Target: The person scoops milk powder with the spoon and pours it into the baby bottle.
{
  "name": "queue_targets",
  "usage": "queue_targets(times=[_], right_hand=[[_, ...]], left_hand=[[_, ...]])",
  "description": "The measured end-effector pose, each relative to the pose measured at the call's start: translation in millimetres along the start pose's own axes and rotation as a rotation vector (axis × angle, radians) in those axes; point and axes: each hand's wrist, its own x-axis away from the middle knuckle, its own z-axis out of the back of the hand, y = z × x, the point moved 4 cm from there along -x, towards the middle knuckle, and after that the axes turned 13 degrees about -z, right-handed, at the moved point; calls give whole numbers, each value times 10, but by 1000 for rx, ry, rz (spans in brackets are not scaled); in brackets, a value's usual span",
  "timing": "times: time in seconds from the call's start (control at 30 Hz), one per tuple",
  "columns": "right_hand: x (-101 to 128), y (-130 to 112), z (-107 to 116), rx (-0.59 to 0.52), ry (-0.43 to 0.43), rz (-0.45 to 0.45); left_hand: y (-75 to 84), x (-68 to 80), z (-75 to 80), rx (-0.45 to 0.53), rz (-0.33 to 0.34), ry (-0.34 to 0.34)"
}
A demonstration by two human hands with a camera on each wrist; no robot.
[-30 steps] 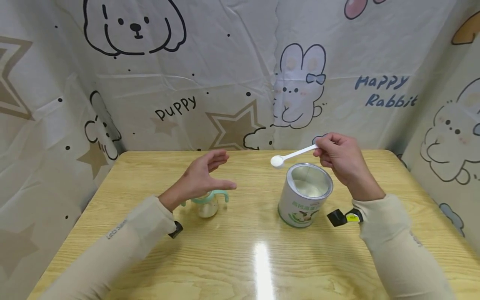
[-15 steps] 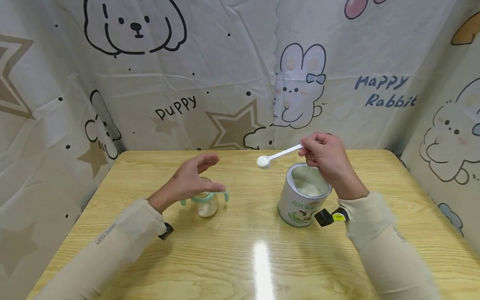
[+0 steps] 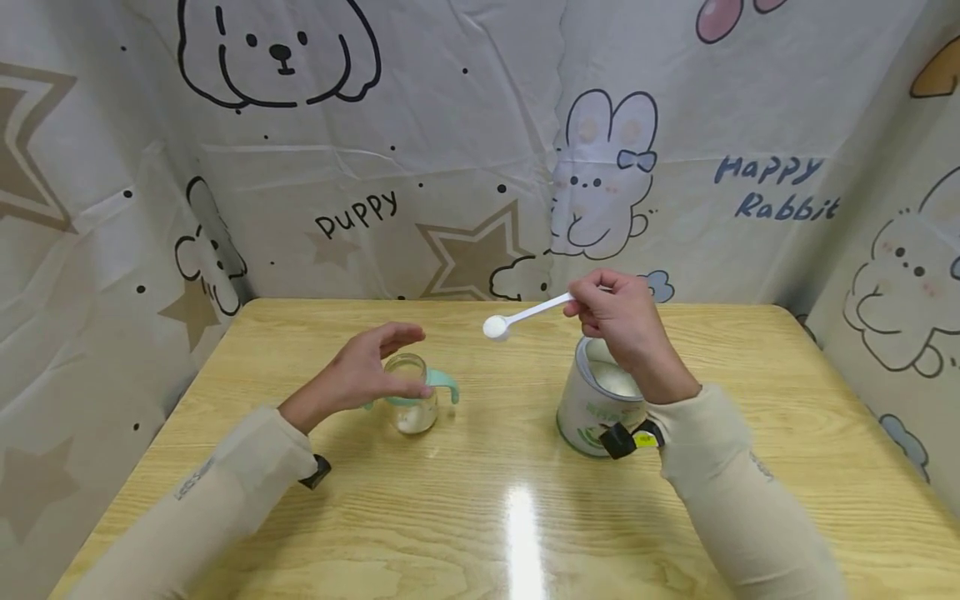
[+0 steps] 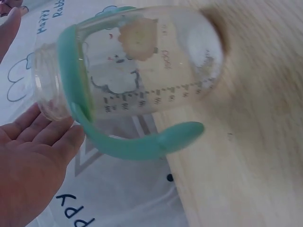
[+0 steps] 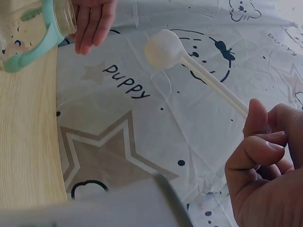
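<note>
A small clear bottle (image 3: 412, 410) with teal handles (image 3: 444, 385) stands on the table left of centre, a little white powder in its bottom. My left hand (image 3: 360, 371) is cupped about its neck, fingers straight, thumb at its front; the left wrist view shows the fingers (image 4: 52, 132) beside the bottle (image 4: 142, 71) rim. My right hand (image 3: 618, 321) pinches the handle of a white spoon (image 3: 525, 315), whose bowl is heaped with white powder and hangs in the air between the bottle and an open tin (image 3: 588, 408). The spoon (image 5: 163, 47) points toward the bottle (image 5: 57, 19).
The wooden table (image 3: 487, 500) is walled on three sides by a cartoon-printed cloth (image 3: 465, 167). The tin holds white powder and stands under my right wrist. A black camera is strapped at each wrist.
My right hand has carried the loaded spoon leftward, away from above the tin toward the bottle. My left hand has dropped lower and drawn in around the bottle's neck.
</note>
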Motion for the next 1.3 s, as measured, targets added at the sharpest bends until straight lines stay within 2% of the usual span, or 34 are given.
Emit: queue_targets(times=[0.23, 0.37, 0.53, 0.63, 0.87, 1.3], right_hand=[[-30, 20, -162, -20, -25, -4], [-30, 26, -264, -34, -48, -9], [-23, 32, -394, -25, -69, -10], [-15, 44, -446, -22, -67, -15], [-10, 90, -582, -35, -69, -30], [-18, 246, -767, -77, -84, -33]], left_hand=[[-145, 62, -22, -18, 14, 6], [-192, 95, -34, -33, -2, 5], [-244, 153, -36, -56, 20, 3], [-275, 176, -49, -45, 26, 4], [-336, 204, -77, -29, -10, 25], [-410, 235, -109, -15, 14, 69]])
